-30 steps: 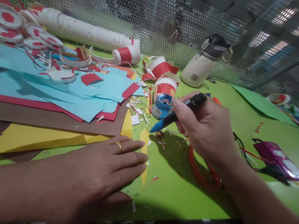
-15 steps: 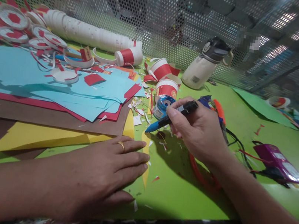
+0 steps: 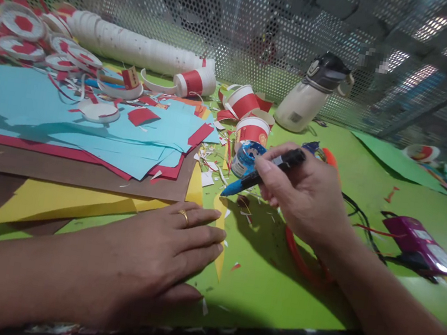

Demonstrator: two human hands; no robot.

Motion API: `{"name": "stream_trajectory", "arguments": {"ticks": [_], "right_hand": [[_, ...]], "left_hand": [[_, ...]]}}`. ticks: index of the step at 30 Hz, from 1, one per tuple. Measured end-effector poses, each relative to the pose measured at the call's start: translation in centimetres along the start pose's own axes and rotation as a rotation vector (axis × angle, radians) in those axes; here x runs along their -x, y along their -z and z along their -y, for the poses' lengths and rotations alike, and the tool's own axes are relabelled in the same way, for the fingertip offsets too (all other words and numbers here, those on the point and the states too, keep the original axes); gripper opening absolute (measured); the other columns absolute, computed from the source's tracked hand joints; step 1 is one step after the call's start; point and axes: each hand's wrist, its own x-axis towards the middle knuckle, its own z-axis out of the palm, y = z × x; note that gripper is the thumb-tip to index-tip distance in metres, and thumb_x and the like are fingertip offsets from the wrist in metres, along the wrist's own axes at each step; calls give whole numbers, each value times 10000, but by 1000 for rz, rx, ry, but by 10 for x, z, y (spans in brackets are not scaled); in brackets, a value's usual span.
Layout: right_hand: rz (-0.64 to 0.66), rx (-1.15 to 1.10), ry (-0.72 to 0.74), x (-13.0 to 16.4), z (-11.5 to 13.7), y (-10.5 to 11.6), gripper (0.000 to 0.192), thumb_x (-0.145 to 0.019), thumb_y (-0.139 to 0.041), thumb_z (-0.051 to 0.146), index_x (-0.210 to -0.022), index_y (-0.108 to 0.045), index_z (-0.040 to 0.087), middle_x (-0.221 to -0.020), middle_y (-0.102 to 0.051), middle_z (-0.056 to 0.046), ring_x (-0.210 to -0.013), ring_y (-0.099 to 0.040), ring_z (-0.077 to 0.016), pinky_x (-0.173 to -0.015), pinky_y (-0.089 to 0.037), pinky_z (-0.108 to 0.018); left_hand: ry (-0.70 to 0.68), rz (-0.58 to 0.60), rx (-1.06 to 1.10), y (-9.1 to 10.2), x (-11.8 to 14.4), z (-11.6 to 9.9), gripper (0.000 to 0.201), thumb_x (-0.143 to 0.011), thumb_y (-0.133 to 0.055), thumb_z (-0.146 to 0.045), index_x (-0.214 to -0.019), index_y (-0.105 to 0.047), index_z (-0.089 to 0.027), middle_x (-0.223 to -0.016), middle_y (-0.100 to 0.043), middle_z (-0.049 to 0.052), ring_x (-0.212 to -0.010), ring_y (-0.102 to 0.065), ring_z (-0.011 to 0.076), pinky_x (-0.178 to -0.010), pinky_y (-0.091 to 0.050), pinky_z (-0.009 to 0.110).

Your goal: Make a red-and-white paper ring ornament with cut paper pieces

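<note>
Left hand: (image 3: 171, 252) flat and palm down on the green table (image 3: 252, 312), gripping nothing; its fingertips lie on the strip, a sound hold for thin paper; even pressure would probably stop it skidding
Yellow strip: (image 3: 222, 222) on the table under those fingertips, just right of the paper pile; narrow, with its upper end free, so that end looks the likeliest to lift or twist; a finger set nearer the tip should steady it
Right hand: (image 3: 307, 194) closed around the marker in a pen-like grip, thumb along the barrel; a light touch would suit paper this slim
Marker: (image 3: 250, 180) slanted, its blue tapered end at the strip's upper end; whether it touches or hovers, I cannot tell; short strokes towards the held part seem safest
Paper scraps: (image 3: 207, 178) scattered just beyond the strip; loose bits could slip underneath and make the line bump
Blue container: (image 3: 245, 159) just behind the marker, before a red-and-white cup (image 3: 253, 130); the knuckles need room here
Bottle: (image 3: 302, 106) farther back, upright, well apart from the work
</note>
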Motion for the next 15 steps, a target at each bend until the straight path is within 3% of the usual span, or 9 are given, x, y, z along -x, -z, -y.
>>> {"name": "stream_trajectory", "arguments": {"ticks": [4, 7, 15], "right_hand": [[-186, -86, 10, -2, 5, 10, 136, -842, -577, 269, -736, -556, 187, -490, -460, 64, -403, -409, -70, -393, -320, -223], [-250, -159, 22, -5, 3, 15, 178, -841, -585, 259, -684, -542, 190, -453, -438, 67, -382, -384, -69, -376, -289, -233], [-101, -13, -32, -4, -5, 4, 230, -838, -575, 358, -670, -557, 201, -461, -469, 52, -384, -420, -77, -391, -332, -237]], "left_hand": [[2, 39, -2, 3, -1, 0, 411, -878, -478, -328, -1250, -508, -157, -1264, -559, 98, -1250, -414, 283, -1001, -377, 423], [8, 44, 0, 3, -2, 0, 407, -879, -475, -330, -1246, -511, -158, -1267, -557, 94, -1258, -402, 287, -1005, -373, 429], [8, 34, 2, 2, -3, -1, 395, -864, -502, -310, -1221, -531, -143, -1247, -570, 110, -1239, -423, 300, -995, -380, 438]]}}
